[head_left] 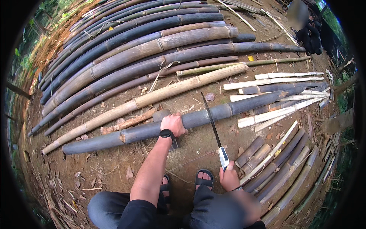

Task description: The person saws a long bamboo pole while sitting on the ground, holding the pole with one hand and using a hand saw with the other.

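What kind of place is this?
It looks like an outdoor bamboo-cutting spot, maybe by some woods. Long bamboo poles lie on bare dirt, green plants grow around the edges, and the right hand holds a saw.

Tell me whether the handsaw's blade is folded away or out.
Out: the dark blade stretches straight beyond the white handle in the right hand.
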`<state>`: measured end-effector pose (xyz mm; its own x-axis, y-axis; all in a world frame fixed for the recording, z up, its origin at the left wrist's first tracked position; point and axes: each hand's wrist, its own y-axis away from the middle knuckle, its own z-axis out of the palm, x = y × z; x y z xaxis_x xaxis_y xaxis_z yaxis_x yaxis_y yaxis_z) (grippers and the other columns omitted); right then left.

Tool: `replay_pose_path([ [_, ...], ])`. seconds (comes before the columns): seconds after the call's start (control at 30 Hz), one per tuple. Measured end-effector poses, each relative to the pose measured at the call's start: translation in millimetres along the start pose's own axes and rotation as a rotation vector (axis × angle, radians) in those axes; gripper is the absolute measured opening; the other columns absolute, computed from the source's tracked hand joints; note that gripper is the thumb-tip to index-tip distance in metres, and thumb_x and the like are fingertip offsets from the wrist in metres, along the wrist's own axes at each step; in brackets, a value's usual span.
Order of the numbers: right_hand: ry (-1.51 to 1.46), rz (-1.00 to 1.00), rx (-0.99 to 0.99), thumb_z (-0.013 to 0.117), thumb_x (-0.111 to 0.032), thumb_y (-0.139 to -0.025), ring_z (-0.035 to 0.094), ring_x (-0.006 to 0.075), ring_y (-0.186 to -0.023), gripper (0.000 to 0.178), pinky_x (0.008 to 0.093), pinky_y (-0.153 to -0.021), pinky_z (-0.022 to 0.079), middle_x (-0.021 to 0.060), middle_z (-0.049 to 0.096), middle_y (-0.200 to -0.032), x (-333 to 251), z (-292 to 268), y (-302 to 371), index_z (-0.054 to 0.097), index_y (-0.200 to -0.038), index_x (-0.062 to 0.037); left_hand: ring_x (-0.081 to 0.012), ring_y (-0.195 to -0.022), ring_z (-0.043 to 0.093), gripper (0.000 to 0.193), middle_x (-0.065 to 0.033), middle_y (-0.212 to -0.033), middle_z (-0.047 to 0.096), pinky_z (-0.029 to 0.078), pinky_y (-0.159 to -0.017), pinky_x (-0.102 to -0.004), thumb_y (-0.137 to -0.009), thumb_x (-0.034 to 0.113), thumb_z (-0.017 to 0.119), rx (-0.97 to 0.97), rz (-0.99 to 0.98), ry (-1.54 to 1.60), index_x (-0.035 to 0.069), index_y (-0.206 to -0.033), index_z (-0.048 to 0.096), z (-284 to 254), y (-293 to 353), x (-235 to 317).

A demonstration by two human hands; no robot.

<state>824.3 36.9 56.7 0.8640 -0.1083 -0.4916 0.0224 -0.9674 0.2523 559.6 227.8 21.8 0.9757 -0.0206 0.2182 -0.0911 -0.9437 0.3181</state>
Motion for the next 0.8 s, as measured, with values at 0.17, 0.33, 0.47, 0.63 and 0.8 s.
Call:
replay_pose_path([
  [0.17, 0.054, 0.027, 0.008, 0.057, -0.023, -0.095, 0.064, 0.0498, -0.065, 0.046, 0.0580, -0.057, 0.051, 0.0302, 0.063, -0.069, -17.0, 13.0, -64.5, 0.034, -0.120, 0.0069, -0.0330, -0.098, 0.070, 0.064, -0.0197, -0.104, 0.071, 0.056, -0.086, -0.0402, -0.065, 0.045, 0.082, 0.008, 0.020, 0.025, 0.000, -0.105, 0.063, -0.4, -4.8, -2.4],
  [0.33, -0.013, -0.003, 0.015, 0.051, -0.024, -0.098, 0.063, 0.0517, -0.066, 0.044, 0.0606, -0.056, 0.049, 0.0322, 0.062, -0.069, -4.6, -2.0, 5.9, 0.032, -0.122, 0.0073, -0.0328, -0.097, 0.070, 0.063, -0.0198, -0.102, 0.071, 0.056, -0.087, -0.0402, -0.064, 0.045, 0.082, 0.013, -0.007, -0.003, 0.001, -0.106, 0.064, -0.8, -0.8, 1.4],
  [0.47, 0.040, 0.063, -0.007, 0.054, -0.026, -0.097, 0.063, 0.0509, -0.066, 0.048, 0.0609, -0.058, 0.049, 0.0307, 0.063, -0.070, -18.4, 15.2, -54.3, 0.030, -0.123, 0.0071, -0.0319, -0.098, 0.070, 0.066, -0.0199, -0.105, 0.071, 0.056, -0.087, -0.0392, -0.065, 0.047, 0.082, -0.073, -0.010, 0.026, 0.000, -0.109, 0.064, -11.5, 0.0, -0.5],
  [0.63, 0.017, 0.004, 0.005, 0.053, -0.027, -0.098, 0.063, 0.0504, -0.066, 0.047, 0.0617, -0.058, 0.049, 0.0293, 0.063, -0.068, 9.2, 15.4, -6.7, 0.033, -0.123, 0.0075, -0.0315, -0.097, 0.070, 0.064, -0.0187, -0.102, 0.072, 0.056, -0.085, -0.0391, -0.066, 0.047, 0.083, 0.005, -0.022, -0.020, 0.002, -0.107, 0.064, -7.0, -4.2, -3.2],
  [0.8, 0.012, 0.018, 0.001, 0.053, -0.026, -0.098, 0.064, 0.0487, -0.063, 0.043, 0.0585, -0.055, 0.050, 0.0295, 0.063, -0.068, -16.2, 16.8, -54.4, 0.035, -0.119, 0.0074, -0.0312, -0.096, 0.071, 0.064, -0.0188, -0.102, 0.072, 0.056, -0.085, -0.0391, -0.066, 0.048, 0.082, -0.054, -0.027, -0.025, 0.002, -0.105, 0.064, -8.7, -2.6, 3.2],
])
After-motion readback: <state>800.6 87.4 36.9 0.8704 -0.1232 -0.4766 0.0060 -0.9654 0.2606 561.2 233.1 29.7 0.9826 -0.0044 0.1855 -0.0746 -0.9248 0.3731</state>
